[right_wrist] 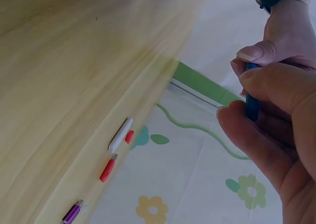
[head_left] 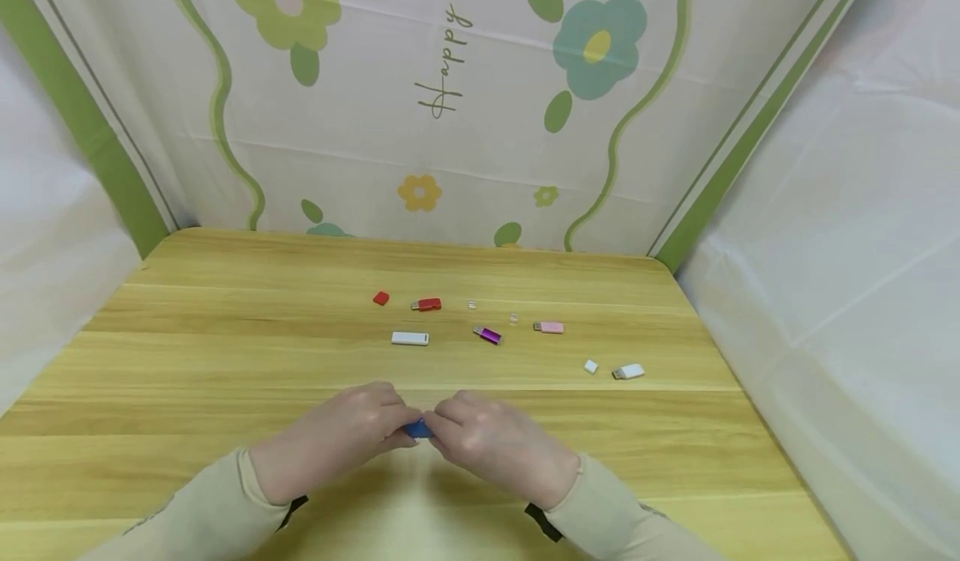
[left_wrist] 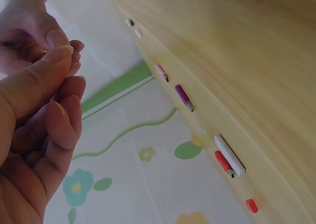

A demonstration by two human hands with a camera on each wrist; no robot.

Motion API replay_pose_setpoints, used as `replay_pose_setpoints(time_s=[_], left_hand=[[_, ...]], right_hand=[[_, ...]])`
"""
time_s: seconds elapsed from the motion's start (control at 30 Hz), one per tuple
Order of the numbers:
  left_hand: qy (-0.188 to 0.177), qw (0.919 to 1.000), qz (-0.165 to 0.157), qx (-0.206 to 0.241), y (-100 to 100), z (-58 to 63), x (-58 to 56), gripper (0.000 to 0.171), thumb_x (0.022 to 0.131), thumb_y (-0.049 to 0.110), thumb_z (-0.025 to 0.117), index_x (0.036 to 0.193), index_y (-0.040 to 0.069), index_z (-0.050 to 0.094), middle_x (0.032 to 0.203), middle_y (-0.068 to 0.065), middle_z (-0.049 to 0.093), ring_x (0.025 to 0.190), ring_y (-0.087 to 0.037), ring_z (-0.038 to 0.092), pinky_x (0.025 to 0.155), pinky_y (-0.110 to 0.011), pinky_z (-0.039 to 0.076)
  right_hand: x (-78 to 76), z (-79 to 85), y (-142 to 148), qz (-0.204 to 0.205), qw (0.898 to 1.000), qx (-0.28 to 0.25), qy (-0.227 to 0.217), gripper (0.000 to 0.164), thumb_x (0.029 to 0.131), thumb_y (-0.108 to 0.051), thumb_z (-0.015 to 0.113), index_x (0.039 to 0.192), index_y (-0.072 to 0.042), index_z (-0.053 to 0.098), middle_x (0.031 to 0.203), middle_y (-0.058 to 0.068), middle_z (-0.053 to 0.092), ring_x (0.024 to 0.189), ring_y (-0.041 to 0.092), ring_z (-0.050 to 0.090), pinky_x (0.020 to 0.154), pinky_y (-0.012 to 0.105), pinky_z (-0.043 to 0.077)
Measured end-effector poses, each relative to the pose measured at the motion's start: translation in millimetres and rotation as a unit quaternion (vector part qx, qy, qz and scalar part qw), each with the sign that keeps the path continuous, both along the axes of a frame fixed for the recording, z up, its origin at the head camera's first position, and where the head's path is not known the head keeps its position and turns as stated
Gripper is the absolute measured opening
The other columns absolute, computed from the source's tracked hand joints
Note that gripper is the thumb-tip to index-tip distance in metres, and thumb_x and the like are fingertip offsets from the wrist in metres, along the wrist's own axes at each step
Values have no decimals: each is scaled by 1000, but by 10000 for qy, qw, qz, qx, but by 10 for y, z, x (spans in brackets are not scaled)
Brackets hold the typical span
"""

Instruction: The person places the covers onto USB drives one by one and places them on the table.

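Observation:
Both hands meet over the near part of the table in the head view. Between them is a small blue USB stick [head_left: 417, 429], mostly covered by fingers. My left hand [head_left: 352, 423] pinches one end of it with thumb and fingers. The other end is pinched by my right hand [head_left: 498, 448]. In the right wrist view the blue stick [right_wrist: 253, 105] stands out between the thumb and fingertips, close to the other hand's thumb. The left wrist view shows the fingertips of both hands together, with the stick hidden behind them.
On the wooden table [head_left: 225, 328] beyond the hands lie a red cap [head_left: 381, 298], a red USB stick [head_left: 427, 304], a white stick [head_left: 409, 339], a purple one [head_left: 488, 335], a pink one [head_left: 549, 328], clear caps [head_left: 513, 318], a white cap [head_left: 591, 367] and an uncapped white USB stick [head_left: 628, 372].

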State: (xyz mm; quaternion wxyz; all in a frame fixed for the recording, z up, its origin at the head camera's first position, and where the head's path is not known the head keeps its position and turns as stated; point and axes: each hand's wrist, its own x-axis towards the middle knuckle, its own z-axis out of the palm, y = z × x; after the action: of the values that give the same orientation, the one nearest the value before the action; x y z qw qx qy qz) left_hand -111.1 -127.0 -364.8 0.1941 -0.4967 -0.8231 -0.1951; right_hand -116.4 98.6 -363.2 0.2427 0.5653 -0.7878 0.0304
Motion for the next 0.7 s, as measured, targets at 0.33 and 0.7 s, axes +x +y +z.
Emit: replay_pose_setpoints(time_s=[0.33,0.7], left_hand=[[91,10000,21,-19,-44,8,11,25,71,11,87,87,7,70,76,7,64,66,-1,51,59,-10,43],[216,9997,-11,67,-51,-13,-26,19,77,11,83,92,4,74,76,4,67,64,-2,54,59,-9,44]], right_hand=[[-18,-13,-36,144,9992,-211,-299,14,89,-10,75,102,-5,70,85,-3,63,72,4,55,67,9,45],[-34,0,-25,175,9996,53,200,23,86,-4,77,108,-3,73,96,2,69,83,9,61,77,13,49]])
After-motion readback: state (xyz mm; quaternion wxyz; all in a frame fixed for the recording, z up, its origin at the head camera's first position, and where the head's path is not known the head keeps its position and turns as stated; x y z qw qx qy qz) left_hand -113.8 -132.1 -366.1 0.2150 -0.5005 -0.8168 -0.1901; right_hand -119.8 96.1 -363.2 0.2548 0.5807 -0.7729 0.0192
